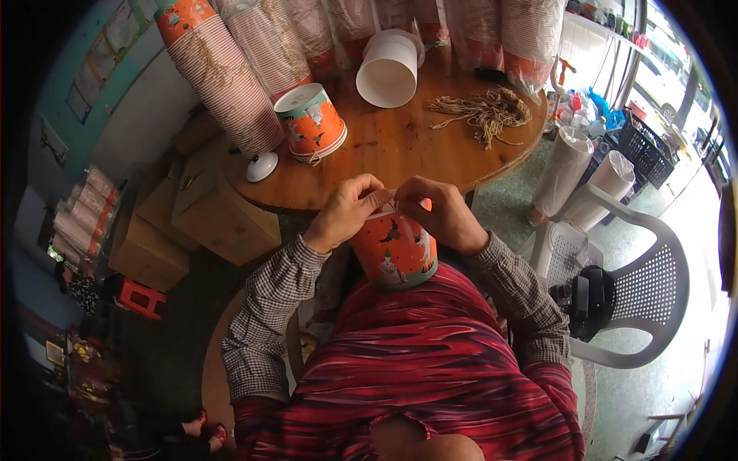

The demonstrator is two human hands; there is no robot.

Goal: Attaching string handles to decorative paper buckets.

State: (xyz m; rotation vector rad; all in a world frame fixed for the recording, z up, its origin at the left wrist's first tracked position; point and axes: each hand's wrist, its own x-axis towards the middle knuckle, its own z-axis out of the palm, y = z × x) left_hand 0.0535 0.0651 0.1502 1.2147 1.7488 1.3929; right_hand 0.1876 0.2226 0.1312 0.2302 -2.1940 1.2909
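An orange paper bucket with a green base band and printed figures stands upright in my lap, against the red striped clothing. Above its rim, on the side toward the table, my two hands come together. My left hand is closed in a pinch at the rim; what lies between its fingertips is too small to make out. My right hand curls over the rim from the right, thumb and forefinger closed on it. The inside of this bucket is hidden by my fingers.
On the wooden table are an upturned orange bucket, a white bucket on its side, a bundle of string, a white knob-like object and tall bucket stacks. A grey plastic chair stands right; cardboard boxes left.
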